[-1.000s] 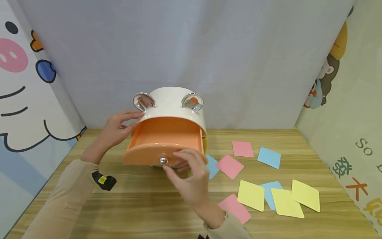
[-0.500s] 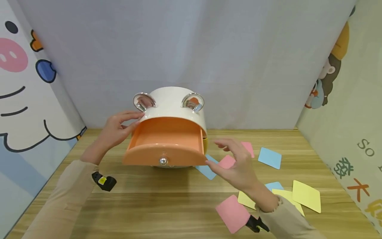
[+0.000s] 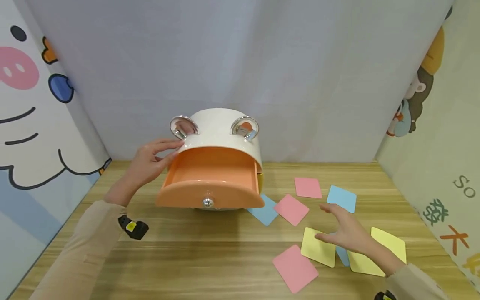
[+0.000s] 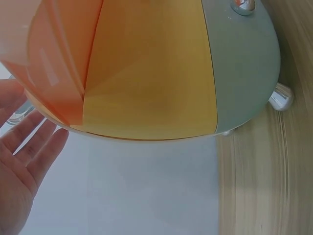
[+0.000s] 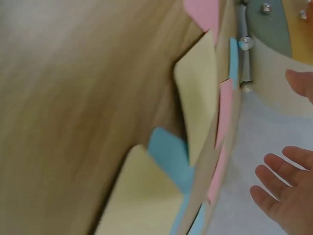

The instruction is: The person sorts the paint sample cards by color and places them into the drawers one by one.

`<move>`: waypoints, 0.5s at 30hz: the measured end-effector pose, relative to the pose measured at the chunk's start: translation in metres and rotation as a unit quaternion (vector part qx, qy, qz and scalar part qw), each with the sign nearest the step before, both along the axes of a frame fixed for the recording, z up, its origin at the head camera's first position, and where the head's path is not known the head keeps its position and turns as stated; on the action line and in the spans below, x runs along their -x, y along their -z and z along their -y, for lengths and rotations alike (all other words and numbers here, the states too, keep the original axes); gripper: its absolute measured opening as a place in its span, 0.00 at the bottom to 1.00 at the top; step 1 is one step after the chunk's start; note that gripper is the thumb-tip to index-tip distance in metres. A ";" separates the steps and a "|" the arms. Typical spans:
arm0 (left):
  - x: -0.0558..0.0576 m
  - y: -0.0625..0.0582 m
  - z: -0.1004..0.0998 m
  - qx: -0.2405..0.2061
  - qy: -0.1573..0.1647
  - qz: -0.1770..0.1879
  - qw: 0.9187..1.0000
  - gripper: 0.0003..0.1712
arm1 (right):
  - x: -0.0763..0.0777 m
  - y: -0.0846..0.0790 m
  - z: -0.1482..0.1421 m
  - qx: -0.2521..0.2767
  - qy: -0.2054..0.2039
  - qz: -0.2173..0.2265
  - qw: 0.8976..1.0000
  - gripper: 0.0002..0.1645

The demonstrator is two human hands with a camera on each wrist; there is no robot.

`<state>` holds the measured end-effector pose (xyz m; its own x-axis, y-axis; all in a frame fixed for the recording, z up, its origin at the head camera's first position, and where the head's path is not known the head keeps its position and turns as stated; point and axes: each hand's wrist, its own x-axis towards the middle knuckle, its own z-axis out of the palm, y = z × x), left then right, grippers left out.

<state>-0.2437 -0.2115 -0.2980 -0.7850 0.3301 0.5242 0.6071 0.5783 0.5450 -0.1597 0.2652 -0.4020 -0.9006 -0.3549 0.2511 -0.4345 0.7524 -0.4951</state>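
Observation:
A white drawer box (image 3: 221,125) with two shiny ears stands on the table, its orange top drawer (image 3: 210,193) pulled out, a round silver knob (image 3: 208,202) on the front. Nothing shows inside that drawer. My left hand (image 3: 150,160) rests with extended fingers on the box's upper left side, just below the ear. In the left wrist view a yellow drawer (image 4: 151,73) and a grey-green drawer (image 4: 244,68) sit below the orange one. My right hand (image 3: 348,231) hovers over the paper cards with fingers spread, holding nothing; a yellow card (image 3: 318,246) lies below its thumb.
Pink cards (image 3: 291,209), a blue card (image 3: 342,198) and more yellow cards (image 3: 390,241) lie scattered on the wooden table (image 3: 180,258), right of the box. One blue card (image 3: 264,211) lies beside the box. Printed panels flank the table; a grey curtain (image 3: 318,83) hangs behind.
My right hand has left the front of the orange drawer and moved right, over the cards. My left hand stays on the box, and the drawer remains pulled out.

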 end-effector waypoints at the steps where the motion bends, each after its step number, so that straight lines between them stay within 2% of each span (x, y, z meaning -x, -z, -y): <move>1: 0.000 0.000 0.000 -0.002 0.000 0.001 1.000 0.16 | -0.003 0.005 -0.007 -0.015 0.000 0.016 1.000 0.46; 3: 0.000 0.001 -0.001 -0.006 0.002 0.003 1.000 0.16 | -0.010 0.014 -0.017 -0.037 -0.009 0.034 0.999 0.49; 10: 0.000 0.001 -0.001 -0.001 -0.002 0.003 1.000 0.16 | -0.023 0.032 -0.025 -0.088 -0.020 0.021 0.996 0.55; 15: 0.000 0.002 -0.001 -0.001 -0.001 0.001 1.000 0.16 | -0.026 0.038 -0.022 -0.113 -0.016 0.015 0.993 0.52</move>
